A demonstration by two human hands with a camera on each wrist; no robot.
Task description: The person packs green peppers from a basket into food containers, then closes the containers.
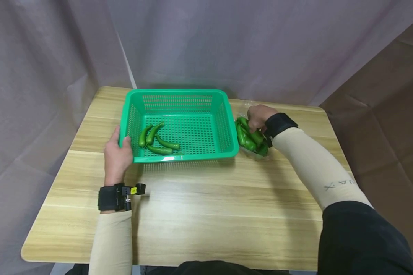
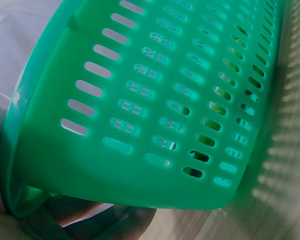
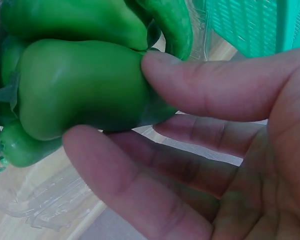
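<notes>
Glossy green pepper, plump, pinched by right hand in a pile beside green basket on bench, left hand gripping basket's corner, head view alone shows four peppers inside.

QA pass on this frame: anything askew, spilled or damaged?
Nothing stands out. The basket sits flat on the table with four peppers inside it; the left hand grips its corner. The right hand holds one pepper from the pile in the clear bag beside the basket. No spill.
</notes>
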